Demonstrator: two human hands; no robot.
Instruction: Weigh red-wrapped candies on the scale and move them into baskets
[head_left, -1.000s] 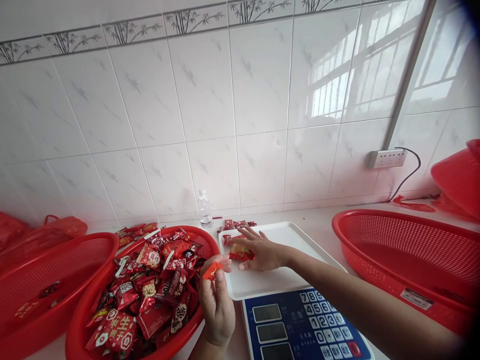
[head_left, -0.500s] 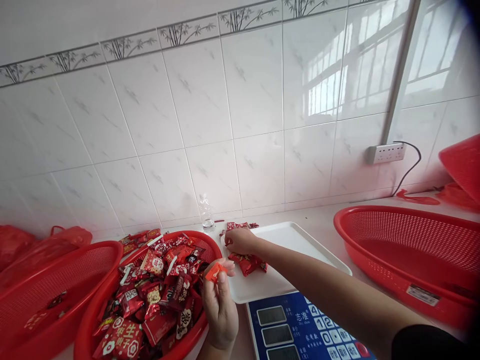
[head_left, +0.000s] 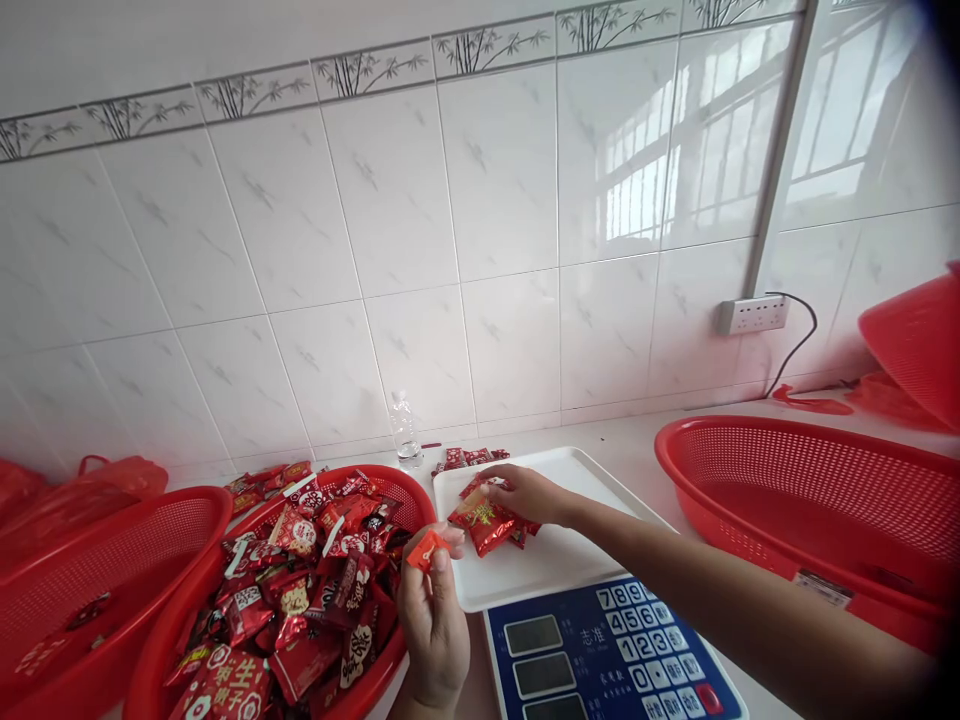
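Note:
My left hand is closed, pinching a small orange-red packet between thumb and fingers beside the white tray. My right hand is over the white scale tray, its fingers gripping the upper edge of a shiny red snack packet. More red packets lie partly hidden beneath that one on the tray. Left of my left hand is a red basket heaped with red snack packets. The blue scale panel, with displays and number keys, sits in front of the tray.
An oval red basket stands on the right. At far left, another red basket holds a few packets. Behind are a clear bottle, red packets by the tray, red plastic bags and a wall socket.
My right hand has moved from the tray's far left edge toward its middle, and now has a shiny red packet over the others. My left hand keeps the orange-red packet; the view shifted slightly.

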